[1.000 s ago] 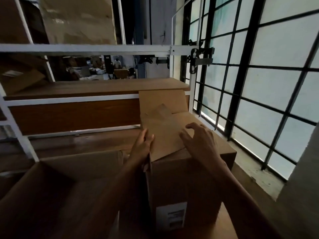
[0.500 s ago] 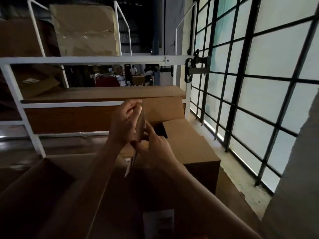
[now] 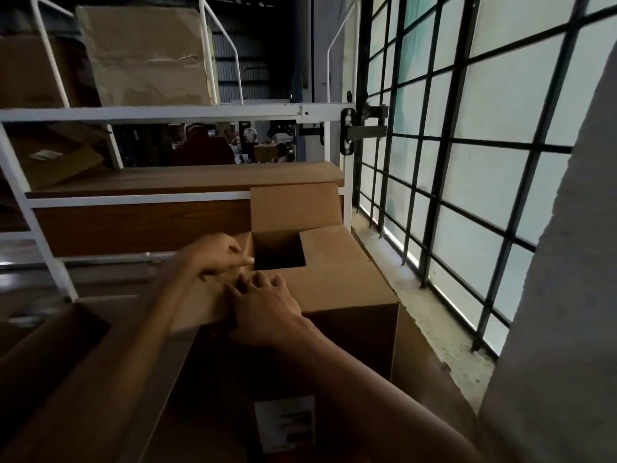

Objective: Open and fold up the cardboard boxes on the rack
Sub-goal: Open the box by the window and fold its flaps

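A brown cardboard box (image 3: 340, 282) stands in front of me beside the window, with a white label (image 3: 285, 422) on its near side. Its far flap (image 3: 293, 205) stands up, the right flap lies flat, and a dark square opening (image 3: 278, 250) shows in the top. My left hand (image 3: 213, 257) presses the left flap (image 3: 200, 305) down, its index finger pointing to the opening's edge. My right hand (image 3: 267, 305) lies on the box top at the near-left corner, fingers bent over the flap's edge.
A white metal rack (image 3: 167, 112) with wooden shelves (image 3: 187, 178) stands behind the box, holding more cardboard boxes (image 3: 143, 55) on top. An open box (image 3: 66, 369) sits at my lower left. A barred window (image 3: 467, 162) and concrete sill run along the right. People are visible far beyond the rack.
Both hands came down from chest height, where they held a flap upright, onto the box top. The left flap now lies nearly flat and the square opening shows.
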